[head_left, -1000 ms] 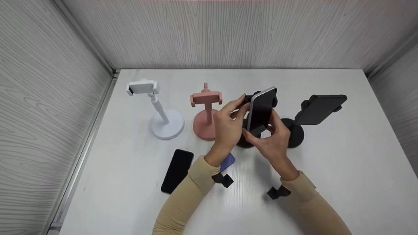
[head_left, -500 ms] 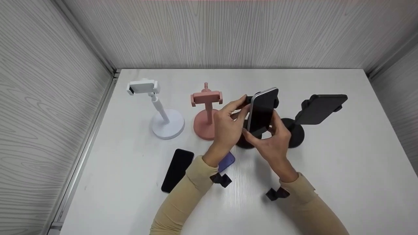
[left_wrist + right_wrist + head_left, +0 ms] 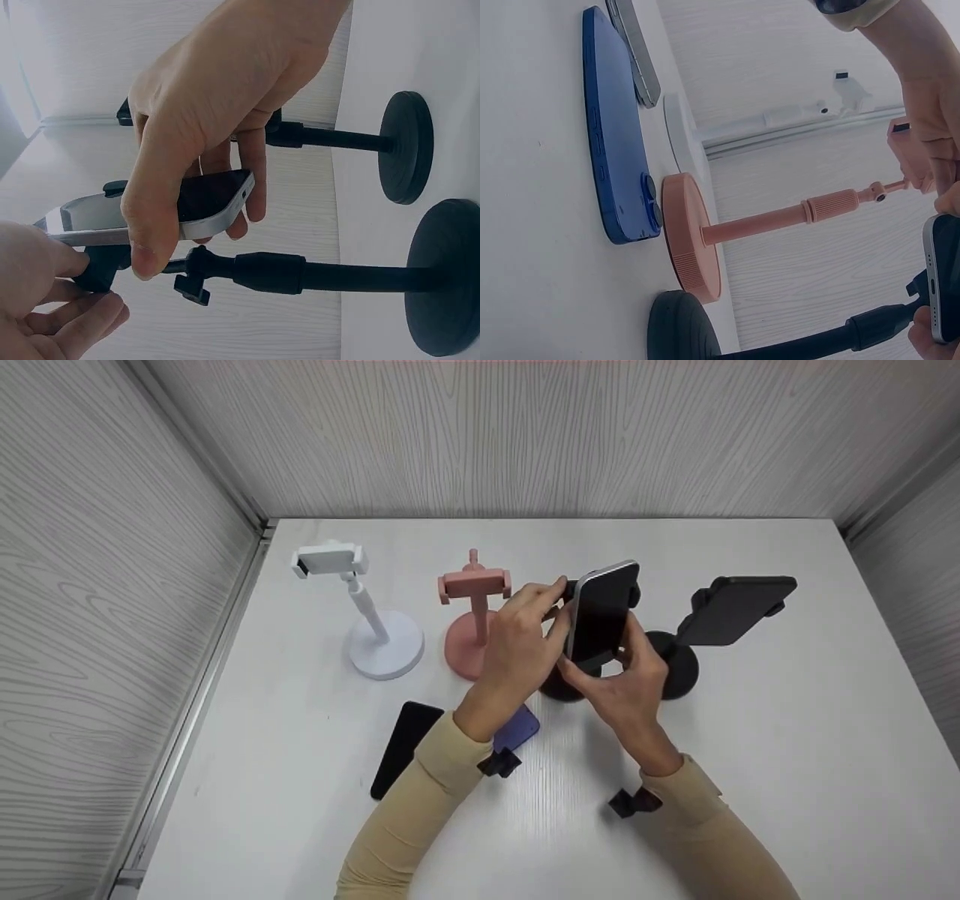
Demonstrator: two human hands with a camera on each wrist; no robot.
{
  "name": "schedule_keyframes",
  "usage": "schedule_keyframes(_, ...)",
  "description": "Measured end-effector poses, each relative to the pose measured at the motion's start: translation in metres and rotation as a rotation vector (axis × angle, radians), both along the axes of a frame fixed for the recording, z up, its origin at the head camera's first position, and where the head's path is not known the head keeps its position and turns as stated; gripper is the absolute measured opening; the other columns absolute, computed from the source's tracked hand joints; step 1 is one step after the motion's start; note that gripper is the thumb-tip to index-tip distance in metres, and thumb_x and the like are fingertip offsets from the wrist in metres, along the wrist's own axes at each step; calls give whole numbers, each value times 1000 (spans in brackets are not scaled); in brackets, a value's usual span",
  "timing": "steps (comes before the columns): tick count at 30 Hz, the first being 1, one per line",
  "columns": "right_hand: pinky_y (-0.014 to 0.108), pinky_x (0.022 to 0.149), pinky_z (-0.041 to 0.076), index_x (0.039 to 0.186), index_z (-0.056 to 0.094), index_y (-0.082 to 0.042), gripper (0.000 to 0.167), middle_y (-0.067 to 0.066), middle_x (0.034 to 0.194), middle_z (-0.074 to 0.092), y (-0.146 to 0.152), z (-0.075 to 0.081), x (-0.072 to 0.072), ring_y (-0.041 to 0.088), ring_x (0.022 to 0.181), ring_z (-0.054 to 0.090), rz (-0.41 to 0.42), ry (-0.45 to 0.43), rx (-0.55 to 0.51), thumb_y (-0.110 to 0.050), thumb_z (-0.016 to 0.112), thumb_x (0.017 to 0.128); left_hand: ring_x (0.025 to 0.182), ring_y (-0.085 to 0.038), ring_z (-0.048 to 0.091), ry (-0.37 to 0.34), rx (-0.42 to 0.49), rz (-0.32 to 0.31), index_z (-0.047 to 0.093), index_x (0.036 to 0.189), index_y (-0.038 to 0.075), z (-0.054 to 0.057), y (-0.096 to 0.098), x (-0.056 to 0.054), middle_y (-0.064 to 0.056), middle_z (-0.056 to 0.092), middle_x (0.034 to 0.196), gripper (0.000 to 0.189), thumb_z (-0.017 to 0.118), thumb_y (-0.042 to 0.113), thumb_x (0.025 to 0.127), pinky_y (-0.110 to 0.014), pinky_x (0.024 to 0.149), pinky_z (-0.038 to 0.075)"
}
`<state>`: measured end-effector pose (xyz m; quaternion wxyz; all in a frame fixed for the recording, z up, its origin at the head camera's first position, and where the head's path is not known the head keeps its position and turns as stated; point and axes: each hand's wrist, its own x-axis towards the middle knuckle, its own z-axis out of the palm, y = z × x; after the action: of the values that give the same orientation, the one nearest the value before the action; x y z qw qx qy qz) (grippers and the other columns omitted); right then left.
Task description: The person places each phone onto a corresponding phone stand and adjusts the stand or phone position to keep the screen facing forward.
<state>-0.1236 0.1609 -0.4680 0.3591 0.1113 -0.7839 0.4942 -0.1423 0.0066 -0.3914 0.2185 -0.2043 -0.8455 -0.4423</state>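
Observation:
A silver-edged smartphone (image 3: 602, 615) stands tilted in the clamp of a black phone stand (image 3: 330, 276). My right hand (image 3: 630, 679) grips its lower end, thumb along the left edge and fingers round the other side. My left hand (image 3: 521, 637) pinches the stand's black clamp (image 3: 101, 268) at the phone's upper left. In the left wrist view, the right hand (image 3: 217, 90) crosses from the top, and the left hand's fingers (image 3: 90, 322) curl at the clamp from the lower left. The right wrist view shows only part of the phone (image 3: 945, 277).
Left of the hands stand a pink phone stand (image 3: 474, 585) and a white one (image 3: 364, 600), clamps without phones. To the right, a second black stand (image 3: 671, 664) bears a dark phone (image 3: 739, 611). Under the left forearm lie a black phone (image 3: 405, 742) and a blue phone (image 3: 619, 135).
My left hand has rolled slightly and its wrist has shifted left, so the forearm covers more of the black phone on the table. The right hand and the held smartphone have barely moved.

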Motion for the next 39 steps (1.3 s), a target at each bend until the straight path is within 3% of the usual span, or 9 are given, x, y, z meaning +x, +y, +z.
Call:
schedule_keyframes(7,36,62,65,132,64,9,75,16,109,77,0,0,-2,22,89,76,-49,12,47,-17,95,69,96,-23,78,63,-55,-41,73,126,-6,1,-5,-6,-16,76,104,29,71,7,100,-20,87,64)
schedule_keyframes(16,4,65,50,127,66,9,70,17,98,76,-1,-2,-4,20,77,69,-72,45,39,-18,94,69,93,-22,78,77,-43,-70,74,123,-6,0,-7,-8,-16,76,102,27,72,6,99,-21,87,65)
schedule_keyframes(27,4,66,49,124,66,10,67,19,93,75,-2,-3,-6,23,72,68,-105,67,56,-19,92,70,95,-22,78,63,-81,-79,73,123,-6,1,-9,-10,-16,76,104,27,72,7,99,-22,88,65)
schedule_keyframes(31,11,63,52,122,65,11,65,20,92,74,-2,-3,-7,26,69,68,-132,80,78,-22,90,72,97,-22,78,50,-86,-96,73,122,-5,1,-10,-10,-15,75,105,26,71,7,99,-21,89,64)
schedule_keyframes(37,45,61,62,122,66,12,67,23,92,74,-2,-4,-9,29,75,72,-195,110,119,-26,88,72,100,-22,78,21,-83,-121,72,123,-5,3,-11,-9,-15,75,108,26,70,8,100,-21,91,64)
schedule_keyframes(39,47,60,62,121,66,12,66,23,90,74,-1,-4,-10,30,74,72,-205,114,122,-27,88,72,101,-22,78,20,-83,-123,72,123,-6,3,-12,-10,-16,75,109,27,71,8,99,-21,91,64)
